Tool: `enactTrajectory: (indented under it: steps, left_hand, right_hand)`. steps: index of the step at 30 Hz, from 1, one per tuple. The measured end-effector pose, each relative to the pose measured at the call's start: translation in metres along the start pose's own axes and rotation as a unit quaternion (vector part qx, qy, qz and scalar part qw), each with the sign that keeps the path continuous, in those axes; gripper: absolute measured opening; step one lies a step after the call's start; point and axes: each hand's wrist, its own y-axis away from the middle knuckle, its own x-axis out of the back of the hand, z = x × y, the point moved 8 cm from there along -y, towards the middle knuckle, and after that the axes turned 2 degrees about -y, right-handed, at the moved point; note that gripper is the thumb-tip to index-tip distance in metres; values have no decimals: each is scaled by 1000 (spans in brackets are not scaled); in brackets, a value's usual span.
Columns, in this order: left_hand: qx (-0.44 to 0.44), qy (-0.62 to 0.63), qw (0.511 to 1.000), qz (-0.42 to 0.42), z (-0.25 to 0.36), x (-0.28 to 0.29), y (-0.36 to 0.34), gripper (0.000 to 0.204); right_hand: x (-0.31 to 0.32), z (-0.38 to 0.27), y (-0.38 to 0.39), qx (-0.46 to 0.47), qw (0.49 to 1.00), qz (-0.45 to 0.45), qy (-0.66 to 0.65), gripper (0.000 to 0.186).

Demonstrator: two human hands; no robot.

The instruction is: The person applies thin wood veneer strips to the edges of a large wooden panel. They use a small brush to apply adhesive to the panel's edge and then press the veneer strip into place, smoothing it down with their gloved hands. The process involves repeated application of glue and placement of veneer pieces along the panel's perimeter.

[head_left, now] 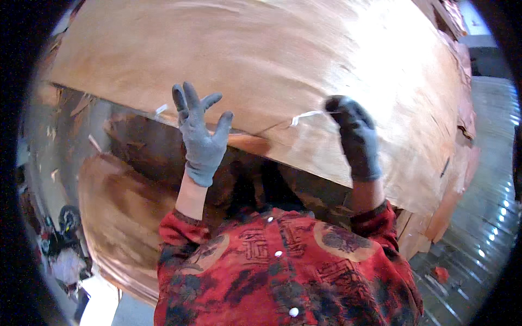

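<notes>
My left hand (204, 133), in a grey glove, is raised over the near edge of a wide wood veneer sheet (228, 65), its fingers spread and nothing in them. My right hand (356, 136), gloved too, is closed above the same sheet. A thin white strip (305, 116), seemingly tape, runs leftward from its fingertips. The strip's far left end is by a dark split in the sheet's near edge. Beside that split, a reddish-brown flap of wood (250, 143) shows between my hands. A small white piece (161, 109) lies at the edge left of my left hand.
A second stack of brown sheets (119, 223) stands at the lower left. Ragged sheet ends (462, 108) hang along the right side, beside a grey ribbed floor (484, 206). A small red thing (440, 274) lies there. Dark clutter (68, 233) is at the far left.
</notes>
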Motion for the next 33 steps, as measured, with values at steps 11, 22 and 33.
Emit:
enactTrajectory:
  steps: [11,22,33]
  left_hand:
    - [-23,-201,977,-68,-69,13,54,72]
    - [-121,-245,932,-238,-64,-24,26,85]
    - [-91,-210,955,-191,-82,-21,24,85]
  right_hand:
    - [103,-97,53,166,945,137,248,44]
    - [48,-37,48,54,984,42,165,26]
    - [46,-24,48,51,989,37,136,28]
